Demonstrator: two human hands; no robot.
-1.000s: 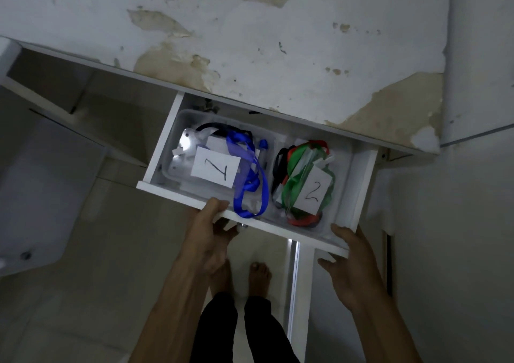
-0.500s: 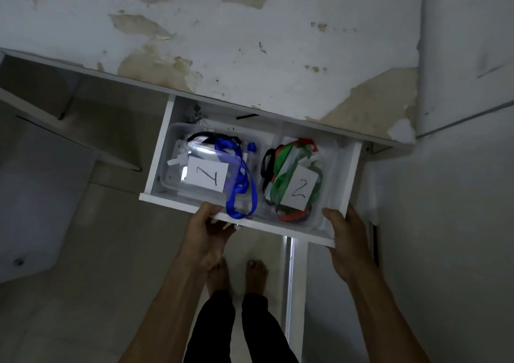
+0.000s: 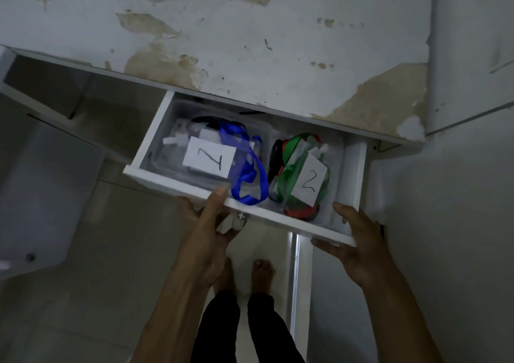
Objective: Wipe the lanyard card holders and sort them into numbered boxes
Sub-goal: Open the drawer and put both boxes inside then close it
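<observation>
White board: an open white laminate drawer (image 3: 178, 183) with flat, square-edged sides, pulled out from under a worn surface (image 3: 250, 43) whose pale coating is flaking off in tan patches.
Boxes: two clear plastic boxes with rounded corners, side by side inside the drawer, box 1 (image 3: 167, 162) on the left, box 2 (image 3: 335, 196) on the right.
Labels: two white paper rectangles, one hand-marked "1" (image 3: 209, 158), one "2" (image 3: 310, 184), each lying on its box's contents.
Box 1 contents: clear card holders with white clips and a blue ribbon lanyard (image 3: 247, 168) looping over the box's front edge; count of holders unclear.
Box 2 contents: a tangle of green, red and black lanyards (image 3: 292, 151) with a clear holder.
Left hand (image 3: 207, 232): grip clasped on the drawer front, thumb on the top edge, fingers curled beneath.
Right hand (image 3: 358, 240): grip clasped on the drawer's right front corner, thumb above, fingers under.
Floor: pale smooth tiles (image 3: 97, 279), two bare feet below the drawer.
</observation>
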